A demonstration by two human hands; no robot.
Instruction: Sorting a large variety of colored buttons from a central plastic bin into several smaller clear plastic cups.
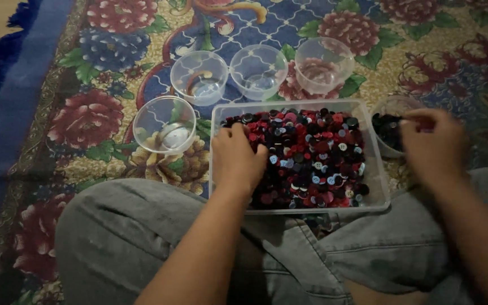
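Note:
A clear rectangular tub (375, 169) on a flowered carpet is full of mixed buttons (317, 158) in red, black, blue and white. My left hand (235, 158) rests palm down on the buttons at the tub's left end, fingers curled into the pile. My right hand (433, 144) hovers just right of the tub, over a small clear bowl (393, 110) that holds dark buttons (386, 129); its fingertips are pinched together, and I cannot tell whether a button is between them.
Four clear round bowls stand around the tub: one at the left (164, 124) and three along the back (199, 76), (258, 70), (323, 65). My knees in grey jeans (142, 237) fill the foreground. A blue carpet border (12, 90) runs at the far left.

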